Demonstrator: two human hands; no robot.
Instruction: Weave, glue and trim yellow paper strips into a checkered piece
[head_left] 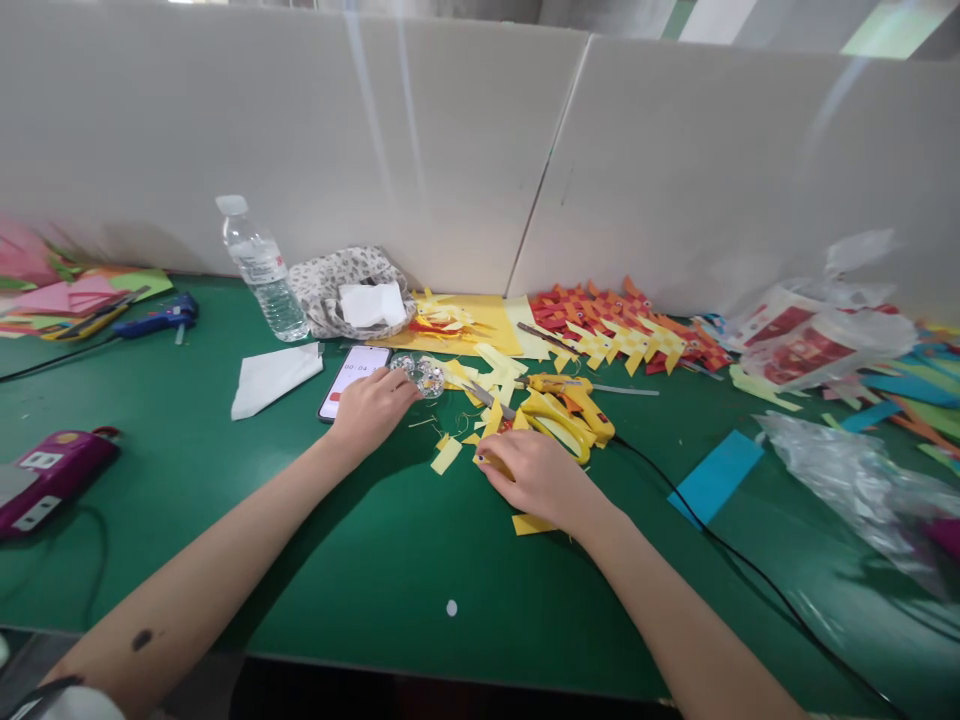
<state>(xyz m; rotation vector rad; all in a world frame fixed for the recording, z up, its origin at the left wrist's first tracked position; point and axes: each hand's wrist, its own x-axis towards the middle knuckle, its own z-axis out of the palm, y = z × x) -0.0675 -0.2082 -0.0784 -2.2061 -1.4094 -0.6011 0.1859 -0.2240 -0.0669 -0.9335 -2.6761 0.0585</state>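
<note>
My left hand (370,408) rests knuckles-up on the green table (375,560), fingers curled, its tips touching a small clear plastic tray (421,374) beside a phone (352,380). My right hand (534,473) lies palm-down over yellow paper scraps (447,453), fingers bent onto a small yellow piece at its tips. Yellow-handled scissors (559,412) lie just beyond the right hand. What the left hand's fingers pinch, if anything, is hidden.
A water bottle (261,268), patterned pouch (346,290) and white napkin (274,378) sit at back left. Red and yellow woven paper shapes (626,330) lie at back right, plastic bags (825,340) further right. A black cable (720,545) crosses the table. A purple device (49,475) sits at left.
</note>
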